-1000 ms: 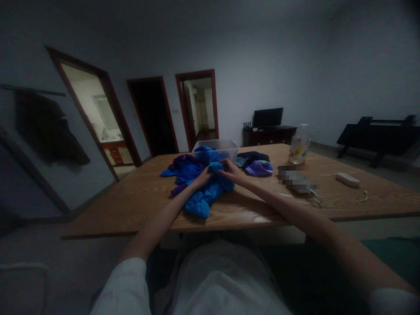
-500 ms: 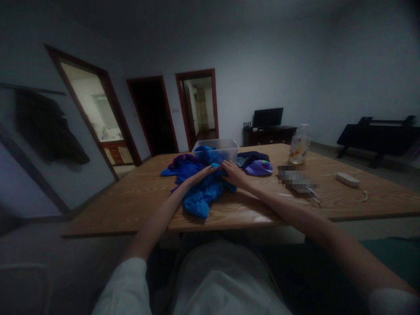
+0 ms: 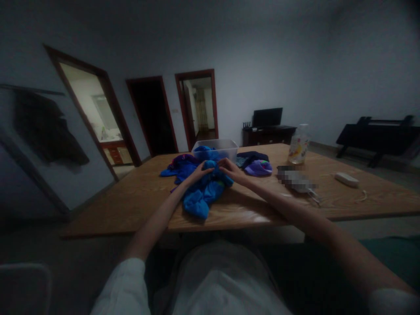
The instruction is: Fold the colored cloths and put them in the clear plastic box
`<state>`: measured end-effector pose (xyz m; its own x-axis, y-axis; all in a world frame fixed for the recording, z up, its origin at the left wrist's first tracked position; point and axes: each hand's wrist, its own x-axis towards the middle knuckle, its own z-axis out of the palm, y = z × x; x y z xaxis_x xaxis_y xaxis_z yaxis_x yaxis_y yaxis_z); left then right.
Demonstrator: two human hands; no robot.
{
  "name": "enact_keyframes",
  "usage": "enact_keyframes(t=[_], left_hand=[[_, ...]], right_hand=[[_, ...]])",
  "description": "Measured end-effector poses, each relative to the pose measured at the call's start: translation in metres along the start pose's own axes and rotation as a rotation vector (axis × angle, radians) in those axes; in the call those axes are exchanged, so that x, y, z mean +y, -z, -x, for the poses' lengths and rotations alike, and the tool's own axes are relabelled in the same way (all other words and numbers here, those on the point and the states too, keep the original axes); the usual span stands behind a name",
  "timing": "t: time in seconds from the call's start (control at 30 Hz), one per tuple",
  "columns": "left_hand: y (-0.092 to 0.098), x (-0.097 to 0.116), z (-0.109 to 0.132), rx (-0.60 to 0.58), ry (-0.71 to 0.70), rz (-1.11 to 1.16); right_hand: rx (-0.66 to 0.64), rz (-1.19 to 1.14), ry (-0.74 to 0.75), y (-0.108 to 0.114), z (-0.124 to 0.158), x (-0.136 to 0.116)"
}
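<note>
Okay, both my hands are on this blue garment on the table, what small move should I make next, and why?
Probably draw the left hand and right hand apart to spread the blue garment. It lies bunched in a heap near the table edge, both hands pinch its top close together, and bare wood lies on either side.

from here i see bare table (image 3: 131, 205) wide open to the left of the blue garment (image 3: 201, 192). straight beyond it the clear plastic bin (image 3: 216, 150) blocks the way. to the right, a purple cloth (image 3: 259, 167), a pump bottle (image 3: 298, 148) and a white block (image 3: 347, 179) crowd the surface, with open wood between them.
</note>
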<state>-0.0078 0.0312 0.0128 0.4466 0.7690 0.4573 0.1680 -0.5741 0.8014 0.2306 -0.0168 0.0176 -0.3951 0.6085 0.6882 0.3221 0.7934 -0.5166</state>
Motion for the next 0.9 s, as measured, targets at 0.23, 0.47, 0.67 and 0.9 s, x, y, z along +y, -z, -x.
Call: enact_keyframes(t=[0.23, 0.47, 0.67, 0.9], left_hand=[[-0.003, 0.012, 0.009, -0.035, -0.175, -0.339], [0.001, 0.024, 0.019, -0.055, -0.254, -0.697], [0.004, 0.025, 0.021, -0.018, -0.254, -0.668], [-0.007, 0.028, 0.017, 0.009, -0.151, -0.568]], right_hand=[[-0.034, 0.015, -0.137, -0.003, -0.003, 0.024], [0.036, 0.289, 0.121, 0.002, -0.002, 0.03], [-0.065, 0.21, -0.018, 0.002, 0.001, 0.023], [-0.011, 0.24, -0.01, 0.001, 0.001, 0.026]])
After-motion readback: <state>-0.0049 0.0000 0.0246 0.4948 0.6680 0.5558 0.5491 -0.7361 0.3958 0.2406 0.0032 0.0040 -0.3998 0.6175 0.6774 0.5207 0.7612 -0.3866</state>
